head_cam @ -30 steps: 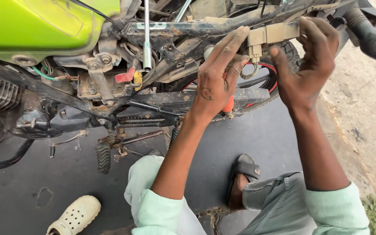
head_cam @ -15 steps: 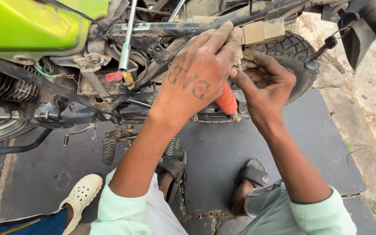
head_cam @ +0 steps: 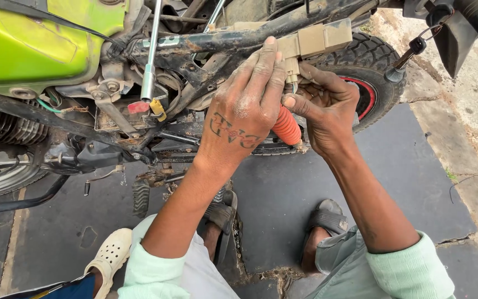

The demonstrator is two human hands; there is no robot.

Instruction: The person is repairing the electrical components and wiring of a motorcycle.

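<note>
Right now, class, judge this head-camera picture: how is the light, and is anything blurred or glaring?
Head view: soft, even daylight with faint shadows; left hand, right hand and beige connector are sharp; mild sheen on the green tank; edges bend slightly.

A dark rubber mat [head_cam: 283, 199] covers the ground, its edge cracked and ragged toward four o'clock, where bare dirt [head_cam: 471, 116] and a tuft of grass show. On the mat rest the motorcycle's rear tyre [head_cam: 372, 61] at one o'clock, two dark sandals [head_cam: 327, 218] near six o'clock, and a white perforated clog [head_cam: 109, 254] at seven o'clock. A crumbled gap [head_cam: 261, 274] splits the mat between the sandals.
</note>
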